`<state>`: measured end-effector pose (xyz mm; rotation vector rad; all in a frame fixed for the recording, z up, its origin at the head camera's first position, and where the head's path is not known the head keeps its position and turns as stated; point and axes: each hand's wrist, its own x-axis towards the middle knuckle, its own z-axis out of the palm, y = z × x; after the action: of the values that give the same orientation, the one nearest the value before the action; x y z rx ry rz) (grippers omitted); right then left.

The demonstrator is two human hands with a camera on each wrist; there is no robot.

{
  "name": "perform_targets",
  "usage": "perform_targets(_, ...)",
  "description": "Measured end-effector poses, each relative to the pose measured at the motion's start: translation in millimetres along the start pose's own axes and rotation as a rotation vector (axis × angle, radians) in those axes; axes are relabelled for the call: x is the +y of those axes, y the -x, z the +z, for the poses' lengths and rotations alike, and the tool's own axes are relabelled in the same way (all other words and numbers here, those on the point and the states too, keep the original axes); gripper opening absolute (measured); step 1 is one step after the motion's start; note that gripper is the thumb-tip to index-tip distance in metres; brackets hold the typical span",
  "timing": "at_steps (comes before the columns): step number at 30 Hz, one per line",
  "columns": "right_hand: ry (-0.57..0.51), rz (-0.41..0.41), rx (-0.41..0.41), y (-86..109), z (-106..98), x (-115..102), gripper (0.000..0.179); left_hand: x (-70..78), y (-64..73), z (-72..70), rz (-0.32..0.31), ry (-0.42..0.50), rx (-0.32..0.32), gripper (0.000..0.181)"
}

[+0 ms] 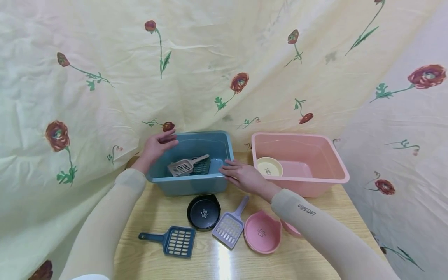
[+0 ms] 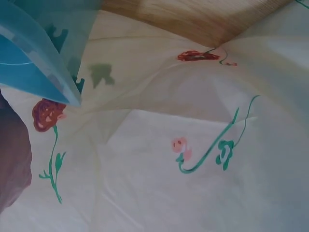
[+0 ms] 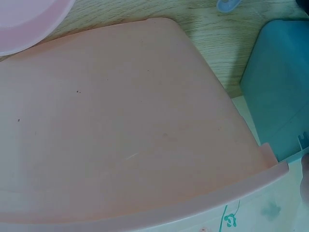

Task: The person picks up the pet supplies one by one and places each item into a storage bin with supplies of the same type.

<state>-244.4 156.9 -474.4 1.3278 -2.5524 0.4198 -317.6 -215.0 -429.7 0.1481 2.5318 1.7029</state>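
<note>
A blue plastic bin (image 1: 196, 187) stands at the back of the table. Inside it, a greyish-beige slotted litter scoop (image 1: 200, 158) lies over a dark green one (image 1: 206, 166). At the bin's left rim is my left hand (image 1: 156, 147), its fingers extended over the edge and holding nothing. My right hand (image 1: 246, 175) reaches to the front right corner, its extended fingers at the rim. In the left wrist view a bin corner (image 2: 67, 89) shows beside part of the hand. The right wrist view has only a fingertip at its edge.
Right of the blue bin stands a pink bin (image 1: 301, 186) with a cream bowl (image 1: 269, 163) inside. In front lie a black bowl (image 1: 204, 223), a dark blue scoop (image 1: 152, 236), a lavender scoop (image 1: 241, 206) and a pink bowl (image 1: 261, 243). Another pink bowl (image 1: 290, 230) is partly under my right sleeve.
</note>
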Motion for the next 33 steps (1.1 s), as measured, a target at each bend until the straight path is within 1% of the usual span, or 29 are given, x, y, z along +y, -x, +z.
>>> perform_targets(4, 0.014, 0.005, 0.001, -0.2, 0.6, 0.3, 0.039, 5.3, 3.1, -3.1, 0.003, 0.027, -0.037, 0.062)
perform_targets(6, 0.014, 0.005, -0.002, -0.5, 1.5, 0.0, 0.040, 8.3, 6.3, -5.1, 0.013, 0.046, -0.070, 0.062)
perform_targets(8, 0.007, 0.007, -0.008, -0.8, 1.2, -0.6, 0.039, 12.2, 10.2, -7.1, 0.021, 0.045, -0.107, 0.062)
perform_targets(10, -0.001, 0.012, -0.015, -1.4, 0.6, -1.2, 0.039, 18.9, 16.8, -9.6, 0.035, 0.022, -0.153, 0.062)
perform_targets(14, -0.008, 0.015, -0.017, -2.5, -0.4, -0.6, 0.039, 36.8, 34.1, -14.2, 0.084, -0.012, -0.238, 0.062)
perform_targets(17, -0.009, 0.013, -0.012, -3.3, 0.0, 1.0, 0.040, 46.7, 46.6, -17.3, 0.125, -0.076, -0.287, 0.061)
perform_targets(20, -0.004, 0.015, -0.007, -3.2, 0.4, 2.4, 0.041, 54.5, 58.6, -18.8, 0.159, -0.198, -0.331, 0.060)
perform_targets(22, -0.004, 0.012, -0.005, -3.1, 0.3, 2.9, 0.041, 58.9, 66.4, -19.4, 0.176, -0.258, -0.383, 0.060)
perform_targets(24, 0.002, 0.010, -0.002, -3.4, 0.6, 2.7, 0.040, 61.1, 73.5, -20.0, 0.170, -0.280, -0.437, 0.060)
perform_targets(26, -0.003, 0.009, 0.000, -3.6, 0.6, 2.9, 0.040, 60.8, 78.6, -19.9, 0.164, -0.269, -0.502, 0.059)
perform_targets(29, -0.009, 0.013, 0.003, -4.1, 0.8, 2.6, 0.040, 58.3, 85.8, -19.2, 0.178, -0.250, -0.582, 0.058)
perform_targets(31, -0.013, 0.018, 0.000, -4.1, 0.8, 2.4, 0.041, 55.6, 91.0, -17.8, 0.201, -0.244, -0.626, 0.058)
perform_targets(33, -0.012, 0.022, -0.003, -3.8, 1.2, 2.2, 0.041, 51.5, 96.1, -15.2, 0.231, -0.260, -0.650, 0.059)
